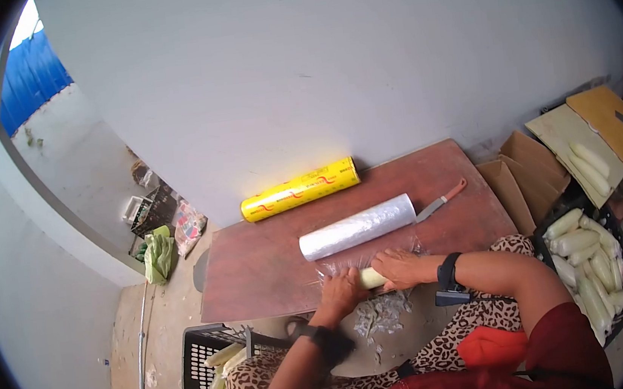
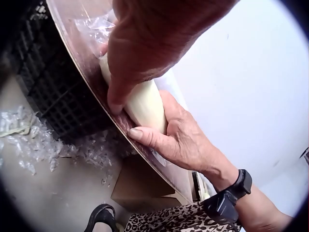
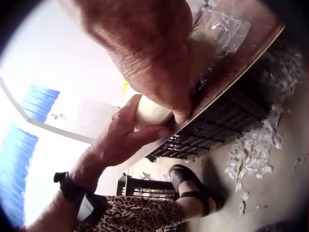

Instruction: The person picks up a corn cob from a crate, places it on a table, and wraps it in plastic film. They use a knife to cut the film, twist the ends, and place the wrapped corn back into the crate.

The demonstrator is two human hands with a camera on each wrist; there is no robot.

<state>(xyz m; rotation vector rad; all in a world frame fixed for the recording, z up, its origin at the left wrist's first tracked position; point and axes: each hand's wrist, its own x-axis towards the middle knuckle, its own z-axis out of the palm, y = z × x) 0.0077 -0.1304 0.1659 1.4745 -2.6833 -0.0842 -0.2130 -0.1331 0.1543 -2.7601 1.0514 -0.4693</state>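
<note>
A long, pale green vegetable [image 1: 370, 278] lies across the near edge of the reddish-brown table [image 1: 251, 269], gripped by both hands. My left hand [image 1: 343, 295] holds its left end and my right hand [image 1: 401, 268] its right end, with fingers on the far side and thumbs on the near side. Thin clear plastic film [image 3: 224, 31] shows crumpled beside the vegetable. Just behind the hands lies a roll of clear film [image 1: 357, 228]. In the left wrist view the right hand [image 2: 181, 137] curls round the vegetable's end. The left hand's palm is hidden.
Behind the film roll lies a yellow-wrapped roll [image 1: 300, 190]; a knife [image 1: 441, 200] with an orange handle rests to the right. Black crates of similar vegetables stand at left [image 1: 194, 381] and right [image 1: 621, 321]. Cardboard boxes [image 1: 526, 179] adjoin the table. Film scraps [image 1: 381, 316] litter the floor.
</note>
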